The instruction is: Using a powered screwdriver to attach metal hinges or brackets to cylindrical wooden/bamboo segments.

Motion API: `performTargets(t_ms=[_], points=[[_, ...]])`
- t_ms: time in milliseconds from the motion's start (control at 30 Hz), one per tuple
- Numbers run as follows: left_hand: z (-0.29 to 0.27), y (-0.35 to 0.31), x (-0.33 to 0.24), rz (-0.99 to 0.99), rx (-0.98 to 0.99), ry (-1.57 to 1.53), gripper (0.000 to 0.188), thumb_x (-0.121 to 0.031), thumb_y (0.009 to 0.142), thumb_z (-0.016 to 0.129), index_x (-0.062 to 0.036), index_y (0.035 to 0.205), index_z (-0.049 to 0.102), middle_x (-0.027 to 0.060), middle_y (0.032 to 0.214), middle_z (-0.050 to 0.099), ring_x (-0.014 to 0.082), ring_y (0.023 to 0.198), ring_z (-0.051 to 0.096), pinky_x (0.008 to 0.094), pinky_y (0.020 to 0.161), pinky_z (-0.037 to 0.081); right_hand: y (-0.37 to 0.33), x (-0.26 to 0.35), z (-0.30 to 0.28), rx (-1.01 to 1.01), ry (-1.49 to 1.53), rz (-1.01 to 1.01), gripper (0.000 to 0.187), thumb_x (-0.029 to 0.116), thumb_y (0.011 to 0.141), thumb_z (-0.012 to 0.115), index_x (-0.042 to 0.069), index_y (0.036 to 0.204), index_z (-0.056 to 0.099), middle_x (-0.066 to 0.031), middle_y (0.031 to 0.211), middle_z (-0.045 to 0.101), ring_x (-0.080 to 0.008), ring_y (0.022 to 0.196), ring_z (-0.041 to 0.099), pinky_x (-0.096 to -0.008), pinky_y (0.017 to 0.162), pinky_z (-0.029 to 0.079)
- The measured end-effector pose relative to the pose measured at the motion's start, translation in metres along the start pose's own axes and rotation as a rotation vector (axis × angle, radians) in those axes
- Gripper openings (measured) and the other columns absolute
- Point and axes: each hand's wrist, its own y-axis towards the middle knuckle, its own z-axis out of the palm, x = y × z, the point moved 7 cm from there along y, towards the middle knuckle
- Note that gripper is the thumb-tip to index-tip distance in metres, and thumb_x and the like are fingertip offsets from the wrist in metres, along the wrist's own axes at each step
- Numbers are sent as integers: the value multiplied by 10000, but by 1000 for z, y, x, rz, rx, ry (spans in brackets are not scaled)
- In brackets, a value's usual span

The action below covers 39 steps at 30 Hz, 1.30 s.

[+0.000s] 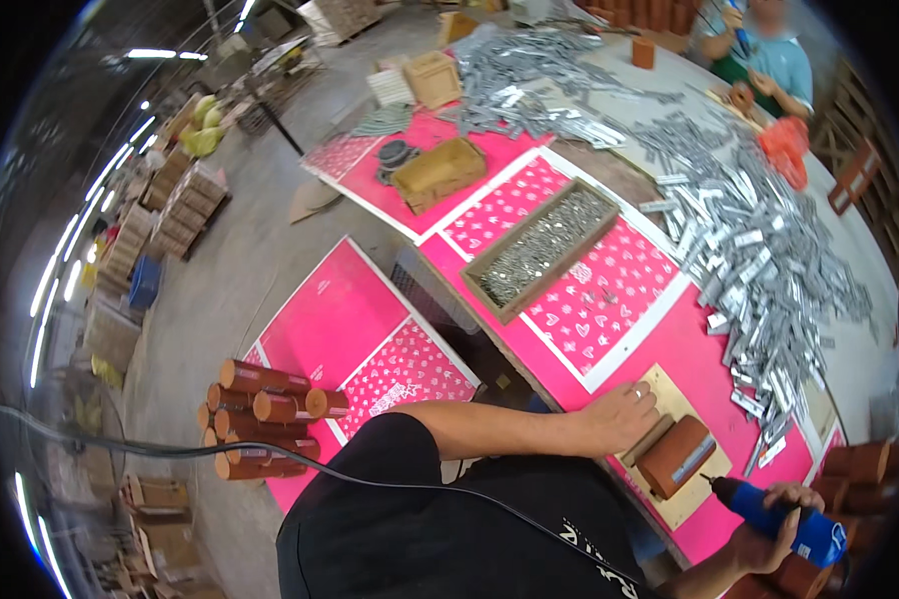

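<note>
My left hand [619,417], with a ring on one finger, lies palm down on a pale wooden board [687,504], its slightly bent fingers a little apart. Nothing shows in it, though the fingertips' undersides are hidden. Close by, a reddish-brown cylinder [676,457] lies on its side on the board against a wooden block [647,439]. A grey metal strip [693,459] runs along the cylinder's upper side. Wrapped round a blue power screwdriver [769,514] is my right hand [777,524]. The tool's bit points toward the cylinder and stays apart from it.
A wooden box of small metal parts [544,250] stands on the pink-covered table [579,349]. Piled metal strips [759,260] spread along the right. Brown cylinders are stacked at the left [260,419] and lower right. A black cable [170,449] crosses the view. Another person [769,65] works opposite.
</note>
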Motion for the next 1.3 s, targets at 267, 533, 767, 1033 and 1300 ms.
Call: performTargets(t_ms=[267,533,767,1033,1300], points=[[-12,19,32,-349,-58,-357,58,-76,832,550,-19,843,547,128,796,582,306,788,581,408,715,469,25,26,49,133,134,-183,235,97,835,564,-8,1044,553,-190,949,639,-317,742,627,-427,661,529],[-26,31,1,-356,132,-1082,167,-125,835,611,-9,940,670,121,781,670,285,769,630,388,703,493,30,40,70,252,268,-167,269,167,882,519,5,1096,538,-176,960,634,-293,715,592,-443,750,487],[-33,26,-17,-250,-23,-657,152,-208,813,646,-57,809,651,103,740,618,281,754,587,399,668,477,23,43,86,364,352,-95,285,202,910,505,28,1129,555,-153,1036,623,-280,813,571,-450,795,455],[-19,44,-31,-131,46,-634,147,-196,793,639,-62,785,578,113,734,555,310,698,574,421,624,472,24,35,69,102,203,-39,311,209,799,638,73,974,420,-56,822,478,-155,643,468,-352,695,399],[-7,52,-42,-22,-42,-716,144,-91,694,659,-44,766,543,139,802,520,330,825,510,434,731,426,19,41,63,127,154,-41,332,207,804,645,58,1014,435,-75,870,500,-161,675,487,-352,704,399]])
